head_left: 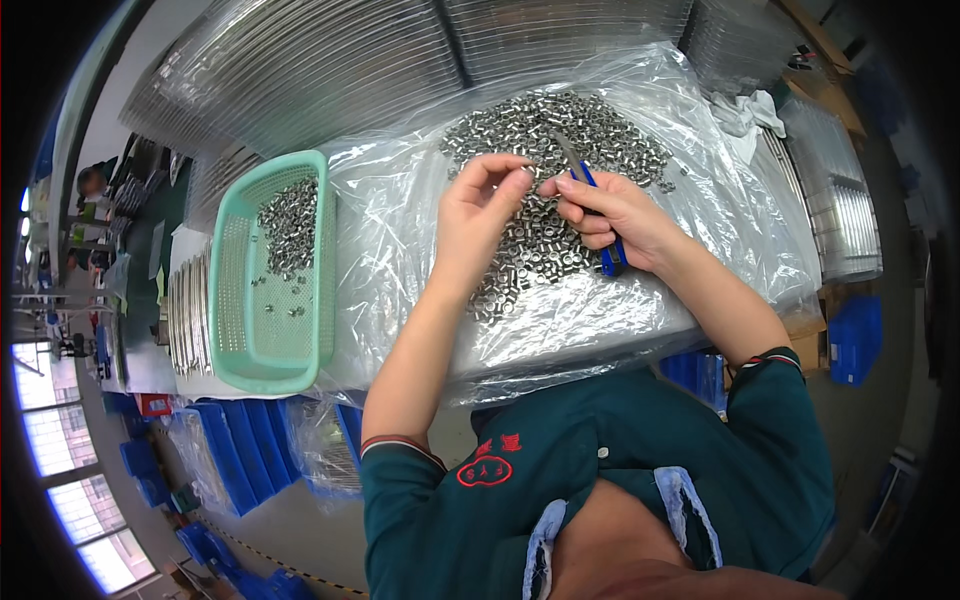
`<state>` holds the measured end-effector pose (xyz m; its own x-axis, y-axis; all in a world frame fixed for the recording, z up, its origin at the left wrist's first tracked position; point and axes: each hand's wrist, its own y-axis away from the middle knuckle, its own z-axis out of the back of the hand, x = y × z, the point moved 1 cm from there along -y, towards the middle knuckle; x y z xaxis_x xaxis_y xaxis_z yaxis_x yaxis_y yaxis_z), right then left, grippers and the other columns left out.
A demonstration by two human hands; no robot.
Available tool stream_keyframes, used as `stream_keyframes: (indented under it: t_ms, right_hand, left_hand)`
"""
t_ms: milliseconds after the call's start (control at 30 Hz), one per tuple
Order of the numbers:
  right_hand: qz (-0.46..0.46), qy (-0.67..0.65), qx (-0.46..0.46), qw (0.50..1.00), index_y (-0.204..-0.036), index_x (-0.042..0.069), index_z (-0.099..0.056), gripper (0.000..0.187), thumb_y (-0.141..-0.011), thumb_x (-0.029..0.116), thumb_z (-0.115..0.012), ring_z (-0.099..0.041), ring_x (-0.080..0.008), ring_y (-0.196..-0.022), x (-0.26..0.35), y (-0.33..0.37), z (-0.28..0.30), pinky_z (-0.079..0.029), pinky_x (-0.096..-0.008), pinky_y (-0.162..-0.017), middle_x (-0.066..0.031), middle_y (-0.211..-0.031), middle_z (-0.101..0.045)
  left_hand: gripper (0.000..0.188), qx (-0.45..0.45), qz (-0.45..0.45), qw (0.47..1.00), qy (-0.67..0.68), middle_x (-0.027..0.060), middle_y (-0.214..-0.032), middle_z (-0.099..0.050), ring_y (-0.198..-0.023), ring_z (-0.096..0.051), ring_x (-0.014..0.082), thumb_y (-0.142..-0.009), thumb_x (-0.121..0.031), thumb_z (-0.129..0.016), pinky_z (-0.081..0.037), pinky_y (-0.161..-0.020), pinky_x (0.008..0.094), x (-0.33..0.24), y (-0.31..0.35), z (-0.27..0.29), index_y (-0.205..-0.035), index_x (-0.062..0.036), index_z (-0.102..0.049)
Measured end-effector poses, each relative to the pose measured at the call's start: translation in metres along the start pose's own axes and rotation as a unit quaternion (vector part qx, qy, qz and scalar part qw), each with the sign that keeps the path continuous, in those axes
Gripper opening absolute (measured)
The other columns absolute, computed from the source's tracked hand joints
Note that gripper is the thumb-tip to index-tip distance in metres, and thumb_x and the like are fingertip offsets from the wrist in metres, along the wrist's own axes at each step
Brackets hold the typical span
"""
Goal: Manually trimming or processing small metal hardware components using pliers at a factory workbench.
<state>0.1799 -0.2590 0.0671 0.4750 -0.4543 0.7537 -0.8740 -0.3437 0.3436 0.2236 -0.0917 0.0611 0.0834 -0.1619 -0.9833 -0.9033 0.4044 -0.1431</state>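
**Small metal parts, one at a time**

Our left hand [478, 215] was raised over the heap, thumb and forefinger pinched together on what seemed to be one small metal part [527, 176], too tiny for us to tell more. Our right hand [600, 212] was closed around a blue-handled tool [598, 222], its grey metal tip pointing up and away toward the pinched piece; the two hands almost met at the fingertips.

Beneath them lay the heap of small silvery parts [545, 150], far too many to count, spread on a clear plastic sheet [400, 230] that covered the desk [560, 330]. To our left, just beside the sheet, stood one mint-green plastic basket [225, 330] holding a much smaller scatter of the same parts [290, 225], bunched at its far end with a few loose ones lower down.

We judged the work to be early: a small share sat in the basket and the bulk remained in the heap.

Around us we saw stacks of clear plastic trays [330, 60] at the far edge, and several blue bins [240, 450] on the floor to the lower left.
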Motion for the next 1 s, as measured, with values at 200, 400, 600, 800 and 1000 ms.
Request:
stream_keyframes:
  t_ms: [200,400,600,800,1000]
  right_hand:
    - [0.016,0.002,0.003,1.0,-0.107,-0.001,-0.05,0.03,-0.09,0.024,-0.051,-0.03,0.0029,-0.045,0.002,0.003,0.001,-0.023,-0.0116,-0.036,0.006,-0.065,-0.044]
    - [0.029,-0.006,-0.023,0.999,-0.105,0.0,-0.049,0.026,-0.093,0.022,-0.044,-0.029,0.0017,-0.045,0.005,0.002,-0.001,-0.025,-0.0121,-0.036,0.0047,-0.066,-0.042]
    - [0.049,-0.067,-0.015,0.996,-0.103,-0.001,-0.048,0.041,-0.093,0.038,-0.039,-0.029,0.0011,-0.045,0.004,0.0,0.004,-0.026,-0.0126,-0.037,0.0036,-0.066,-0.043]
    - [0.056,-0.104,-0.001,0.993,-0.101,0.0,-0.049,0.043,-0.092,0.041,-0.039,-0.03,0.0007,-0.045,0.004,0.0,0.007,-0.027,-0.0132,-0.037,0.0033,-0.066,-0.044]
    - [0.051,-0.072,-0.011,0.996,-0.103,-0.001,-0.049,0.041,-0.092,0.038,-0.041,-0.031,0.0006,-0.046,0.004,0.0,0.004,-0.028,-0.0133,-0.037,0.0034,-0.066,-0.044]
  left_hand:
    - [0.033,-0.29,-0.136,0.913,0.252,0.0027,-0.094,-0.053,-0.076,-0.05,0.0101,-0.089,-0.032,-0.051,-0.043,-0.062,0.0229,-0.02,-0.017,0.079,-0.106,-0.0036,-0.05]
    - [0.041,-0.246,-0.083,0.912,0.317,0.0014,-0.093,-0.051,-0.073,-0.047,0.01,-0.089,-0.036,-0.05,-0.042,-0.061,0.0221,-0.023,-0.015,0.073,-0.112,-0.0026,-0.047]
    - [0.017,-0.119,-0.07,0.931,-0.337,0.005,-0.082,-0.062,-0.072,-0.057,0.0157,-0.081,-0.019,-0.059,-0.046,-0.063,0.0294,-0.005,-0.017,0.058,-0.091,-0.0064,-0.063]
    - [0.016,-0.088,0.045,0.812,-0.575,0.0088,-0.078,-0.064,-0.073,-0.061,0.0241,-0.076,-0.022,-0.063,-0.046,-0.066,0.034,0.006,-0.014,0.057,-0.084,-0.0077,-0.064]
    - [0.02,-0.073,0.073,0.826,-0.555,0.0091,-0.079,-0.065,-0.073,-0.061,0.0247,-0.076,-0.025,-0.062,-0.046,-0.066,0.0345,0.007,-0.016,0.053,-0.085,-0.0076,-0.065]
